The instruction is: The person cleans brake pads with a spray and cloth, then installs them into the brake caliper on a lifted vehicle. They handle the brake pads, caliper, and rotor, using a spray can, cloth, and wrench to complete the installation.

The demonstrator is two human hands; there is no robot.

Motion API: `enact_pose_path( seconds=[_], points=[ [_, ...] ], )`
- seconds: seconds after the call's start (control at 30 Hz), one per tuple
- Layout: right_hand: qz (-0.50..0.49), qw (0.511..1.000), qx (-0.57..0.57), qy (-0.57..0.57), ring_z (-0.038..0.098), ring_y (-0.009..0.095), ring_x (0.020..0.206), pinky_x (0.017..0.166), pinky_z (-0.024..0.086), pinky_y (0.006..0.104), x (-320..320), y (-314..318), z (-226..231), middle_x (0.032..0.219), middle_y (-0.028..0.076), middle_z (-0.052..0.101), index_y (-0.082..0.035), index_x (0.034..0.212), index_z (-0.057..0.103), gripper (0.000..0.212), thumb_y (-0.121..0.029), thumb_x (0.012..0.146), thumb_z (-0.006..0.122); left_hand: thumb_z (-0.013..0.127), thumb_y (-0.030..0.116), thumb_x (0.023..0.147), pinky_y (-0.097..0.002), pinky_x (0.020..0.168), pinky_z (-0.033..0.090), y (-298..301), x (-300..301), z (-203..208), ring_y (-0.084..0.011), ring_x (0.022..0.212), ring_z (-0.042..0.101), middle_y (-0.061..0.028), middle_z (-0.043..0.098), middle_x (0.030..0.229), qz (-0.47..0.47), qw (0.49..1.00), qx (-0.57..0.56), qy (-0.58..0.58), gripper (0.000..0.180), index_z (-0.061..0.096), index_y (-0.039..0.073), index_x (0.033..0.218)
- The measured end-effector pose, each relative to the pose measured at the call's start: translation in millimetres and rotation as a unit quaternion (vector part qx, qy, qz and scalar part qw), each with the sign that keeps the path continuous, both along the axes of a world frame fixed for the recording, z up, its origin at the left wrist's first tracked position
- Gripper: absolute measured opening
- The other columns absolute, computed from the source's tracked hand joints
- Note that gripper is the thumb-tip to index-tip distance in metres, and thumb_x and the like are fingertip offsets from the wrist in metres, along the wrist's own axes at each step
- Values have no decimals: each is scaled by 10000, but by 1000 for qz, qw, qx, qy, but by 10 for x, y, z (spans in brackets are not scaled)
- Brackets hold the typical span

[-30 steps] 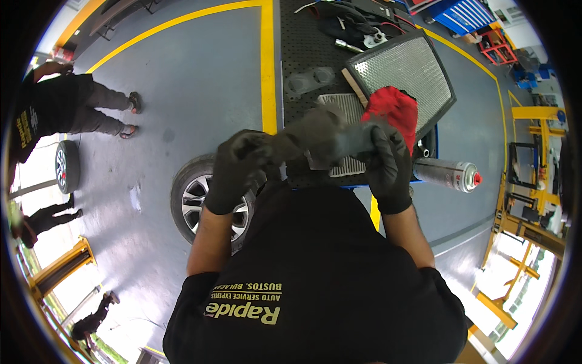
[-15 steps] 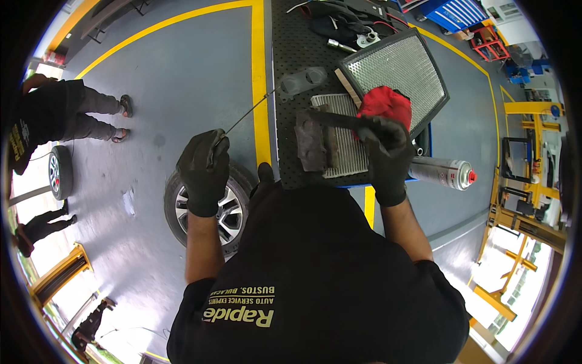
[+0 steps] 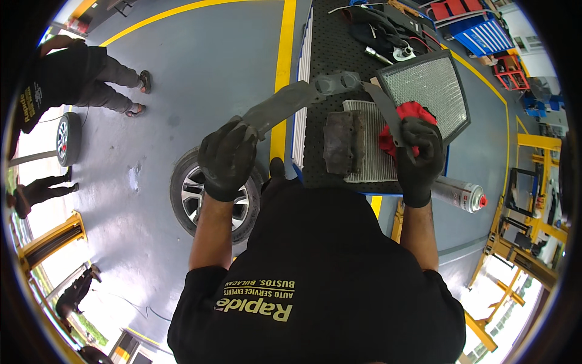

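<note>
My left hand (image 3: 229, 161), in a dark glove, is closed on the near end of a flat grey metal shim plate (image 3: 280, 108), tilted up toward the table. My gloved right hand (image 3: 421, 161) grips a narrower flat grey strip (image 3: 382, 104). A red cloth (image 3: 417, 111) shows right beside those fingers; whether they hold it too I cannot tell. Between my hands, worn brake pads (image 3: 341, 144) lie side by side against a pleated filter (image 3: 374, 173) on the black perforated tabletop (image 3: 315, 130). A grey plate with two round openings (image 3: 337, 83) lies beyond them.
A large framed air filter (image 3: 427, 91) lies at the right, with a spray can (image 3: 459, 193) nearer me. Tools and dark cloth (image 3: 373, 30) crowd the far end. A wheel (image 3: 212, 194) is on the floor below my left arm. Another person (image 3: 79, 82) stands at far left.
The left-hand plate, seen edge-on before, now shows its broad face. The right-hand strip has swung from nearly level to steeply slanted. The whole view has shifted, with the table now further right.
</note>
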State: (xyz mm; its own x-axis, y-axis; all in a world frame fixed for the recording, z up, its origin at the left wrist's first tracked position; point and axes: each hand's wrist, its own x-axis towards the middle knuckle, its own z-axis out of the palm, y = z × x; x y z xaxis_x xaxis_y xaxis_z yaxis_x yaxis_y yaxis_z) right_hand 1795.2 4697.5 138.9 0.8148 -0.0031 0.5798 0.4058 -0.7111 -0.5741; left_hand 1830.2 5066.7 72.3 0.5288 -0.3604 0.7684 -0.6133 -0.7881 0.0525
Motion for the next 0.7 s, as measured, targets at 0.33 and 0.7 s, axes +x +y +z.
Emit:
enact_pose_path(
  seconds=[0.33,0.7],
  points=[
    [-41,964,249,83,691,162,968,861,561,321,-34,67,-121,1042,88,716,-21,1019,607,241,77,858,758,759,24,886,-337,761,580,-228,-78,153,-198,934,746,-84,744,1028,-43,915,-292,275,209,730,15,1092],
    [-77,879,430,194,717,149,928,847,589,286,71,161,-74,1071,119,720,31,1196,592,332,1,922,776,643,50,934,-256,629,488,-473,-158,267,-104,701,607,-70,704,888,-71,648,-561,511,237,710,-78,1121]
  ],
)
